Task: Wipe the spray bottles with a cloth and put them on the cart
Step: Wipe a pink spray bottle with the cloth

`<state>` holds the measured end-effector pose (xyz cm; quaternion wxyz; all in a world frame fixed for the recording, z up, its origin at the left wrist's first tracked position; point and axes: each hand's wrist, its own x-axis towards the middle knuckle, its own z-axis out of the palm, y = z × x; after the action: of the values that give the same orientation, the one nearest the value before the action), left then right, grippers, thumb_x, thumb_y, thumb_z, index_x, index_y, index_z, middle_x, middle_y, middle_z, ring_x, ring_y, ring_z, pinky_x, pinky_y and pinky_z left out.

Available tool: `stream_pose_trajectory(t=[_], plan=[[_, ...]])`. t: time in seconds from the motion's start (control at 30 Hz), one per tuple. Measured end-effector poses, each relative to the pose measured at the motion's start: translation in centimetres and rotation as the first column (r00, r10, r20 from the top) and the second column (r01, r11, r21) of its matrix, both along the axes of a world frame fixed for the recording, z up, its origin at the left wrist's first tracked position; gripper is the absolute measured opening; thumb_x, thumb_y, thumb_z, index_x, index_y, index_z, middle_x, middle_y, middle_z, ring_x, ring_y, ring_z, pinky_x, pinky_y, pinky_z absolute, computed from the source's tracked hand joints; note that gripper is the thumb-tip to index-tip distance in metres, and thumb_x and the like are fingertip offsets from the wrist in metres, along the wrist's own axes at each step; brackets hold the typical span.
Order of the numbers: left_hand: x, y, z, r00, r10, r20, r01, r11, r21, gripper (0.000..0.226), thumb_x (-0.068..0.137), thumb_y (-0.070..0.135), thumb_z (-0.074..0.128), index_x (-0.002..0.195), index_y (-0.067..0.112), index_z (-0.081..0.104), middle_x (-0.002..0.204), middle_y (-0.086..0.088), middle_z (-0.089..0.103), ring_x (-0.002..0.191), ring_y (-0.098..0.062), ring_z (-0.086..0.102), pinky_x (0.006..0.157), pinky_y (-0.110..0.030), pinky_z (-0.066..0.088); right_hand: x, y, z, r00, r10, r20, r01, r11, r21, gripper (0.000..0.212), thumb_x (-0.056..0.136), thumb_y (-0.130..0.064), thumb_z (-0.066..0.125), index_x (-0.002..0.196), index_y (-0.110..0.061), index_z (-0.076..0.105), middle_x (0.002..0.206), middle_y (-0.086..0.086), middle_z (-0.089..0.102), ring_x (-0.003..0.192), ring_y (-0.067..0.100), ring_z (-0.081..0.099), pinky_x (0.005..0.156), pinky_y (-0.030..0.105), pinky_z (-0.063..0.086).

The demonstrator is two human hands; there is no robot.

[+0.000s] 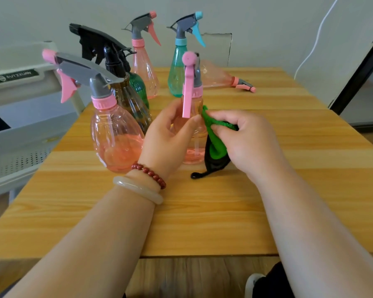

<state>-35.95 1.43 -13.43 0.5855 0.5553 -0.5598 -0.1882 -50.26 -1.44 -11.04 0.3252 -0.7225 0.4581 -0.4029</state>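
Observation:
My left hand [170, 134] grips a clear pink spray bottle [192, 97] that stands upright at the table's middle, its nozzle facing me. My right hand [246, 138] pinches a green and black cloth [215, 145] against the bottle's right side. A larger pink bottle [114, 134] stands just to the left, close to my left wrist. Behind it are a dark bottle with a black sprayer [125, 93] and a green bottle [140, 87]. Further back stand a pink bottle [144, 67] and a teal bottle [177, 69]. One pink bottle [220, 77] lies on its side at the back right.
The grey-white cart [19, 130] stands at the table's left edge, with a perforated shelf below table height. The wooden table [202, 211] has bare surface in front of my arms. A white wall is behind, a white cable [314, 41] and a dark door frame [357, 61] to the right.

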Motion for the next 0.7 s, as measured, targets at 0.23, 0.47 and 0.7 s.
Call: stream_pose_trajectory(t=[0.23,0.47,0.7], plan=[[-0.4,0.0,-0.2,0.999,0.002,0.039,-0.002,1.000,-0.008,0.024,0.097,0.019,0.062,0.121,0.021,0.058,0.098,0.020,0.062,0.088,0.014,0.058,0.078,-0.004,0.043,0.7,0.3,-0.1,0.996,-0.025,0.080,0.025,1.000,-0.006,0.031,0.097,-0.014,0.059,0.122,-0.030,0.069,0.119,-0.019,0.066,0.111,-0.006,0.057,0.094,0.010,0.045],[-0.6,-0.3,-0.7,0.998,-0.034,-0.054,0.033,0.999,-0.020,0.043,0.096,0.025,0.064,0.135,0.022,0.046,0.104,0.014,0.066,0.096,0.005,0.065,0.088,-0.019,0.053,0.0,-0.3,0.2,0.967,-0.017,0.253,0.032,0.998,-0.055,0.030,0.094,-0.013,0.063,0.116,-0.032,0.070,0.109,-0.023,0.068,0.110,-0.003,0.062,0.097,0.021,0.049],[-0.3,-0.6,-0.9,0.997,0.068,-0.046,-0.068,0.998,0.014,0.022,0.096,0.040,0.060,0.114,0.027,0.060,0.109,-0.001,0.066,0.091,-0.010,0.065,0.078,-0.022,0.052,-0.3,-0.3,-0.9,0.999,-0.023,-0.042,0.024,0.999,0.033,0.025,0.095,-0.018,0.062,0.110,-0.036,0.073,0.097,-0.024,0.068,0.087,-0.005,0.063,0.066,0.003,0.045]])
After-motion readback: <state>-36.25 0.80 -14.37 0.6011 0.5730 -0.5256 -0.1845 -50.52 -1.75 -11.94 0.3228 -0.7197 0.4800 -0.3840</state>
